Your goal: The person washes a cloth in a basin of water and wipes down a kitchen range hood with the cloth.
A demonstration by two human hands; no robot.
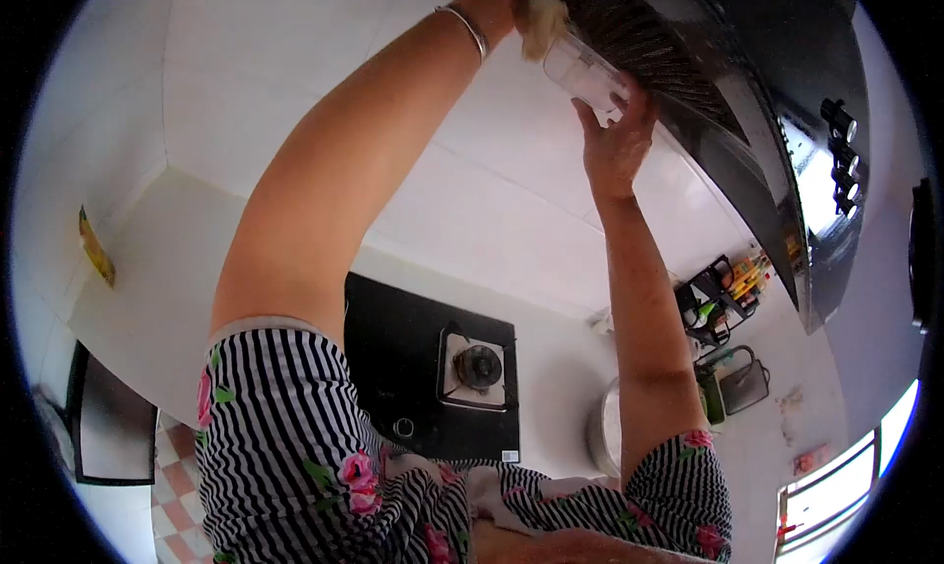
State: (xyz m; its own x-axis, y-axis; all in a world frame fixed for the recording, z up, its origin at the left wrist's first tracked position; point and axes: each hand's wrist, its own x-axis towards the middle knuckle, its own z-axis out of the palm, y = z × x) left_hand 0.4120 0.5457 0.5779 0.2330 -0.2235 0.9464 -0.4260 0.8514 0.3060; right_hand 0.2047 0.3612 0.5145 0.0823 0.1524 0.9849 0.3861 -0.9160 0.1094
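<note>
My left hand (492, 1) reaches up to the top edge of the view, a bangle on its wrist. It is closed on a pale yellowish cloth (542, 21), though its fingers are partly cut off. The cloth lies against the near end of a clear plastic oil cup (580, 70) under the dark range hood (777, 121). My right hand (619, 143) grips the cup's other end between thumb and fingers. Whether the cup is still fixed to the hood I cannot tell.
Below my arms is a black gas stove (393, 367) with one burner (479, 366) showing. A metal pot (606, 428) stands right of it, partly behind my right arm. A black rack (718, 303) and a green basket (710, 392) are further right. Hood knobs (841, 161) protrude at upper right.
</note>
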